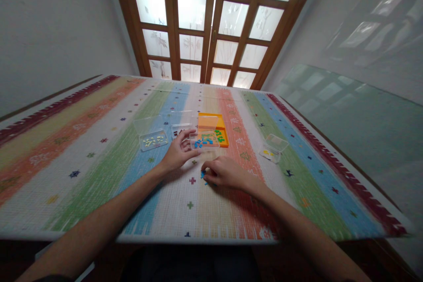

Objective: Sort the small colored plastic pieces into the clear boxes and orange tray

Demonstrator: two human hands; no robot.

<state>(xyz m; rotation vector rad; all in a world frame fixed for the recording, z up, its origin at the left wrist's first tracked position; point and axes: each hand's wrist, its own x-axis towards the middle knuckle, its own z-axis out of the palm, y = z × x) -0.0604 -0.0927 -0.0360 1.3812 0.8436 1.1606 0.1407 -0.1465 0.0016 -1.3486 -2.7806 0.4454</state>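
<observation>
My left hand (179, 153) is at the left end of a clear plastic box (215, 144) that holds small blue pieces (202, 142). Its thumb and fingers are spread and curved; whether they touch the box is unclear. Closer to me, my right hand (224, 172) is closed, with fingertips bent down onto small blue pieces (202, 175) at the tablecloth. The fingers partly hide these pieces. An orange case (226, 137), opened out, lies behind the clear box with green pieces (219, 135) in it.
To the left, one clear box (141, 146) holds pale pieces, and another (174, 128) with dark pieces is partly behind my left hand. A small open clear box (277, 142) with yellow pieces stands on the right. A striped cloth (99, 176) covers the table.
</observation>
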